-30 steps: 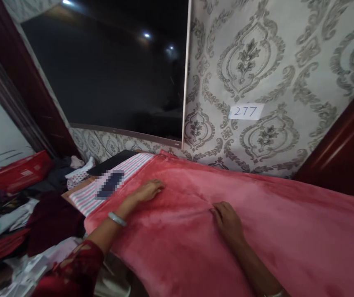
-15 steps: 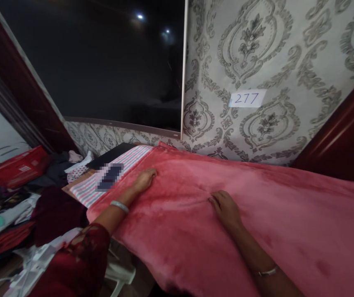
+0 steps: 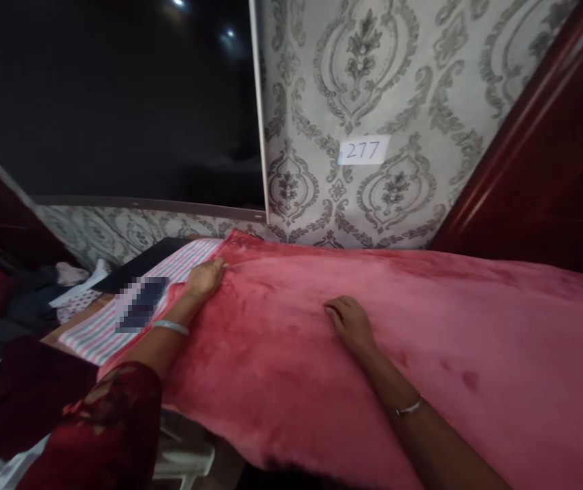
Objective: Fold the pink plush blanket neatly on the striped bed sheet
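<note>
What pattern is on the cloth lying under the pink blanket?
Pink and white stripes on the cloth, seen in the head view.

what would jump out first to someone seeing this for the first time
The big pink plush blanket fills the lower right, spread over a raised surface, with the left hand at its left edge and the right hand flat on its middle. Behind it, patterned grey wallpaper carries a white label reading 277. A large dark screen takes up the upper left.

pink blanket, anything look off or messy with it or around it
The pink blanket lies mostly smooth under the left hand and right hand, with a few darker patches at right. Clothes lie heaped untidily at left.
</note>
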A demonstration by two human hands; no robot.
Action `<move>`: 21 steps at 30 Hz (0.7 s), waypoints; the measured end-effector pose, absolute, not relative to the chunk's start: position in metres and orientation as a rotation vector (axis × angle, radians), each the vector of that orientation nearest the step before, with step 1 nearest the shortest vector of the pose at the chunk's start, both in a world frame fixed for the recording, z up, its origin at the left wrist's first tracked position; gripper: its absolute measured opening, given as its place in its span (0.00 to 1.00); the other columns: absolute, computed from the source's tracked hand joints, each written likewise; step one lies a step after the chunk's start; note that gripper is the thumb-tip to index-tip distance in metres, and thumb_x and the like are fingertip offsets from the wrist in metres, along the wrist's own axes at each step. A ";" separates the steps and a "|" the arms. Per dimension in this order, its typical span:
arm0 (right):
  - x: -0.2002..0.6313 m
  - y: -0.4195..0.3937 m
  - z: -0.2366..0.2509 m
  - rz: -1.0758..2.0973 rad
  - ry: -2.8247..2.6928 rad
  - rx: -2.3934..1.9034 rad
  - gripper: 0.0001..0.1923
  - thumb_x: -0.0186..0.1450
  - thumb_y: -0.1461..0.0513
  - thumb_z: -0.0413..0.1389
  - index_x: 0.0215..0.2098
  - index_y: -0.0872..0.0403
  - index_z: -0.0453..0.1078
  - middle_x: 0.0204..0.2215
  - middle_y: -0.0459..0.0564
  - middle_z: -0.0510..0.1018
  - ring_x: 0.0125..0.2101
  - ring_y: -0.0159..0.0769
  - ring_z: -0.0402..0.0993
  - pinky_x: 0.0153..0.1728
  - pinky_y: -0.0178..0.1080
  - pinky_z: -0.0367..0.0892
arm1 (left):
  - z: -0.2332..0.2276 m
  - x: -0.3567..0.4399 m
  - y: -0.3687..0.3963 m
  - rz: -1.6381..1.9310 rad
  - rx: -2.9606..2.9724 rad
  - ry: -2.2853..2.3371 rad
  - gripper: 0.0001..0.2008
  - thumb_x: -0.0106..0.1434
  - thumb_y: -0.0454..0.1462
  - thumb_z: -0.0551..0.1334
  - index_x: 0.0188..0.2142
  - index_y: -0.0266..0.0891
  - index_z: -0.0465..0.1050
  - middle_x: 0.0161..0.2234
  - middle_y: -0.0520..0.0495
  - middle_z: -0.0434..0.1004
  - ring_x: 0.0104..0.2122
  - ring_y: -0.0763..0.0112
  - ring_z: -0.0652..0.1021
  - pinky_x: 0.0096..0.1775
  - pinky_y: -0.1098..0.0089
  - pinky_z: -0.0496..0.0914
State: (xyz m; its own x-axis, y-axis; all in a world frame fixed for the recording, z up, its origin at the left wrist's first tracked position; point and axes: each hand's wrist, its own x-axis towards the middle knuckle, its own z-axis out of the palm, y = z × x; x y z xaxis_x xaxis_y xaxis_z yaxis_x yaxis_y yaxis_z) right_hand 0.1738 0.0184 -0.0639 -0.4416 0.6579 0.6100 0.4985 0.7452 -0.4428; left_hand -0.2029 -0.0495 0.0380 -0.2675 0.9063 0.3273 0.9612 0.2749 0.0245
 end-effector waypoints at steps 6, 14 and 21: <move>0.233 0.022 -0.046 0.163 -2.052 -1.080 0.11 0.68 0.63 0.51 0.33 0.53 0.75 0.32 0.54 0.78 0.37 0.41 0.72 0.40 0.41 0.66 | 0.060 -0.194 -0.046 -0.140 -1.618 -2.283 0.20 0.72 0.43 0.45 0.43 0.36 0.73 0.39 0.38 0.80 0.39 0.58 0.79 0.36 0.67 0.62; 0.284 0.013 -0.060 0.166 -2.187 -1.131 0.11 0.65 0.62 0.58 0.45 0.53 0.77 0.41 0.54 0.79 0.42 0.43 0.72 0.44 0.44 0.66 | 0.085 -0.184 -0.043 -0.055 -1.582 -2.254 0.19 0.72 0.44 0.45 0.42 0.37 0.71 0.38 0.41 0.80 0.35 0.62 0.75 0.31 0.70 0.54; 0.279 0.015 -0.065 0.145 -2.180 -1.223 0.13 0.64 0.62 0.61 0.48 0.52 0.77 0.42 0.55 0.79 0.44 0.45 0.72 0.44 0.45 0.66 | 0.107 -0.176 -0.043 -0.039 -1.558 -2.259 0.21 0.72 0.45 0.44 0.43 0.37 0.72 0.39 0.40 0.80 0.35 0.61 0.75 0.31 0.70 0.54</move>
